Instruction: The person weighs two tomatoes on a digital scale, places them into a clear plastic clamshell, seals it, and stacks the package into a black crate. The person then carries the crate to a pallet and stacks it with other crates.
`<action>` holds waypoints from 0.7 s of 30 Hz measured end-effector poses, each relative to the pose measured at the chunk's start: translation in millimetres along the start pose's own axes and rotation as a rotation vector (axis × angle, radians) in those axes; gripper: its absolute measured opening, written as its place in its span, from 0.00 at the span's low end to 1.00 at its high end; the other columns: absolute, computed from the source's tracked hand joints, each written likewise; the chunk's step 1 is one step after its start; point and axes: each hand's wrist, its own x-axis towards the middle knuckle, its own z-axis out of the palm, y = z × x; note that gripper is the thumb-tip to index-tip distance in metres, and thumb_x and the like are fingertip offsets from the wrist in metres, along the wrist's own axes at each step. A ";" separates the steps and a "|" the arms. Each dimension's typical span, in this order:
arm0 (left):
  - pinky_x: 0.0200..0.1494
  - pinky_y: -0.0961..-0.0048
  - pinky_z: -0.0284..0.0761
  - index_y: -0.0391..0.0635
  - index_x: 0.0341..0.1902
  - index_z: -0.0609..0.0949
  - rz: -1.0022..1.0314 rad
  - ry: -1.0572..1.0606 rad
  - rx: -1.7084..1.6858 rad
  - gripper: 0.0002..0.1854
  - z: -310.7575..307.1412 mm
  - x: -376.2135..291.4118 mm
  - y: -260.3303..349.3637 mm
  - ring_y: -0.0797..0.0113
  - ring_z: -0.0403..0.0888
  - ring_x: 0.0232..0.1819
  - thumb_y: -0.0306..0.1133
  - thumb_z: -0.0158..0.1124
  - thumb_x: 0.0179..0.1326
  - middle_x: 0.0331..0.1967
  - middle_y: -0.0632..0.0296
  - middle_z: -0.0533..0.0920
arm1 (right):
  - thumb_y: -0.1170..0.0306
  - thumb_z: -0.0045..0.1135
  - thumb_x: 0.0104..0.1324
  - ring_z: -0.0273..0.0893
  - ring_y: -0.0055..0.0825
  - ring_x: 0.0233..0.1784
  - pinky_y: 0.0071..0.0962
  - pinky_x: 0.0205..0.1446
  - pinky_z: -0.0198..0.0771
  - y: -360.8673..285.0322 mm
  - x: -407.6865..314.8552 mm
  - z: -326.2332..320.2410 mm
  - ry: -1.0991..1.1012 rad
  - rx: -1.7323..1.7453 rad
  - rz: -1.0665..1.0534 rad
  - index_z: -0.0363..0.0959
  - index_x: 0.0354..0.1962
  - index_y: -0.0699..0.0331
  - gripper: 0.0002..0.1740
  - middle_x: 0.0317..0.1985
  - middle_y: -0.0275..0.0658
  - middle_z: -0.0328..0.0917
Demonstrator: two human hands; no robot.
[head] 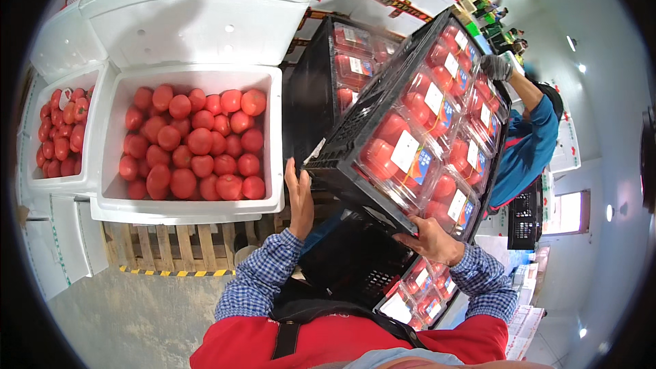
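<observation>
A black plastic crate packed with clear clamshells of tomatoes is tilted in front of me. My right hand grips its near rim, thumb over the edge. Beside the crate's left corner, my left hand is raised with fingers extended and thumb apart, holding nothing; whether the palm touches the corner I cannot tell. Across the crate, a co-worker's gloved hand is on the far rim. Labels with writing cover the clamshells.
Left of me stands a white foam box of loose tomatoes, with a smaller foam box beyond. Another black crate stands behind, and one is below. A wooden pallet lies on the floor. The co-worker's blue sleeve is at right.
</observation>
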 end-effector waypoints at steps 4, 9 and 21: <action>0.70 0.65 0.41 0.37 0.65 0.61 0.299 -0.173 0.182 0.29 0.7 16.5 6.0 0.53 0.53 0.69 0.46 0.40 0.69 0.66 0.47 0.59 | 0.67 0.63 0.58 0.75 0.44 0.25 0.31 0.30 0.69 9.7 20.2 -21.5 -0.033 -0.172 0.146 0.72 0.41 0.71 0.18 0.24 0.53 0.74; 0.69 0.65 0.47 0.38 0.61 0.67 0.334 -0.250 0.140 0.28 -0.7 45.3 5.6 0.52 0.64 0.64 0.49 0.38 0.69 0.57 0.49 0.72 | 0.67 0.65 0.55 0.73 0.47 0.22 0.33 0.24 0.67 17.8 35.5 -40.3 0.052 -0.164 0.018 0.75 0.31 0.68 0.12 0.19 0.51 0.73; 0.65 0.75 0.56 0.35 0.64 0.64 -0.544 -0.228 -0.681 0.29 2.0 62.9 -13.1 0.65 0.64 0.64 0.48 0.36 0.71 0.62 0.53 0.67 | 0.72 0.66 0.52 0.74 0.45 0.24 0.31 0.27 0.69 26.7 32.5 -39.3 0.187 -0.307 -0.019 0.75 0.38 0.66 0.15 0.23 0.50 0.74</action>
